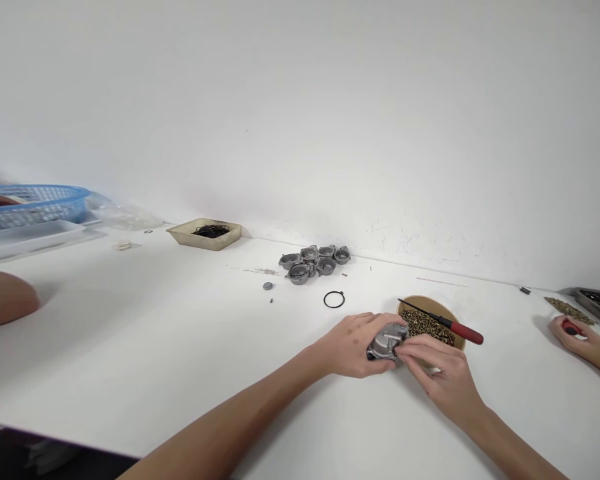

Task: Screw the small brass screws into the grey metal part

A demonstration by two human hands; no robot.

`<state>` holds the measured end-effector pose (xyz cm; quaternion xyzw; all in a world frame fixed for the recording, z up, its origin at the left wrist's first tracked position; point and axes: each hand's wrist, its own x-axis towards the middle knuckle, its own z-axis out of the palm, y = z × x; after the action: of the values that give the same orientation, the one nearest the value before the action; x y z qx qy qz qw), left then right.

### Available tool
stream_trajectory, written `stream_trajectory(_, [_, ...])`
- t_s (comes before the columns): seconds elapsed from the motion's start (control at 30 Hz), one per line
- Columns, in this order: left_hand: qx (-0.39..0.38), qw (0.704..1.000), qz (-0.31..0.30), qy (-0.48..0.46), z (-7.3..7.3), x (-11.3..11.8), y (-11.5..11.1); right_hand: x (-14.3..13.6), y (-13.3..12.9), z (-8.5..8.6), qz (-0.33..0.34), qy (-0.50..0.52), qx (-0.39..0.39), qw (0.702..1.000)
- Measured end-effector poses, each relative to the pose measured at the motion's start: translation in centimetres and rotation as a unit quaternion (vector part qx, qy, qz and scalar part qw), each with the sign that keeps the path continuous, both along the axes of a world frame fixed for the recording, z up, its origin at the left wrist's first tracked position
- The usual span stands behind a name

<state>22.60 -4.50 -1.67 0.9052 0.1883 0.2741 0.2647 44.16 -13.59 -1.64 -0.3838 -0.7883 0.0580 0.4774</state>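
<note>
Presently left hand (355,343) grips metal housing (386,341), long axis up-right; right hand (447,375) pinched at its side.

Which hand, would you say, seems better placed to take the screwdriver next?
Probably the right hand: it is nearer the screwdriver, whose handle points rightward. The left hand clasps the metal part; the right is only at its edge.

Metal housing (386,340): silver-grey, rounded, raised ribs on visible face, dark patch at lower left.
Housing pose: ribbed side toward the right hand (443,375); exact tilt unclear.
Housing place: gripped by left hand (355,343), near the bowl (437,305).
Housing right edge: met by right fingertips; detail there too small to read.
</note>
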Motion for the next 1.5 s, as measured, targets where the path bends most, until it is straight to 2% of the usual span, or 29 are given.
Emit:
stream_trajectory(0.2, [-0.004, 1.000, 0.005, 0.016, 0.3, -0.1, -0.1, -0.3, -0.2, 0.6, -0.002, -0.034, 0.002, 0.999])
stream_trajectory(0.43, [-0.006, 1.000, 0.005, 0.019, 0.3, -0.1, -0.1, -0.5, -0.2, 1.1, -0.004, -0.060, 0.053, 0.997])
stream_trajectory(0.53, [0.012, 1.000, 0.001, 0.019, 0.4, -0.3, -0.1, 0.2, -0.3, 2.0, -0.012, -0.060, 0.075, 0.995])
stream_trajectory(0.67, [0.045, 0.999, 0.011, 0.017, 0.7, -0.6, 0.1, 2.4, -0.5, 4.0, 0.004, -0.186, 0.079, 0.979])
stream_trajectory(0.77, [0.074, 0.997, 0.023, -0.006, 0.9, -0.5, 0.1, 3.9, -0.6, 4.6, -0.009, -0.298, 0.012, 0.955])
stream_trajectory(0.9, [0.085, 0.995, 0.048, -0.022, 1.0, -0.3, -0.1, 5.1, -1.2, 2.9, -0.060, -0.404, -0.082, 0.909])
stream_trajectory(1.0, [0.083, 0.994, 0.070, -0.020, 1.1, -0.3, -0.2, 5.5, -1.6, 0.7, -0.147, -0.444, -0.090, 0.879])
stream_trajectory(1.07, [0.082, 0.993, 0.087, -0.020, 1.1, -0.3, -0.2, 5.5, -1.9, -0.5, -0.169, -0.462, -0.080, 0.867])
stream_trajectory(1.2, [0.097, 0.988, 0.114, -0.043, 1.2, -0.4, 0.0, 5.0, -1.8, -1.5, -0.156, -0.486, -0.050, 0.858])
stream_trajectory(1.5, [0.142, 0.972, 0.137, -0.126, 0.6, 0.1, 0.3, 4.1, -1.3, -1.6, -0.119, -0.470, -0.012, 0.875])
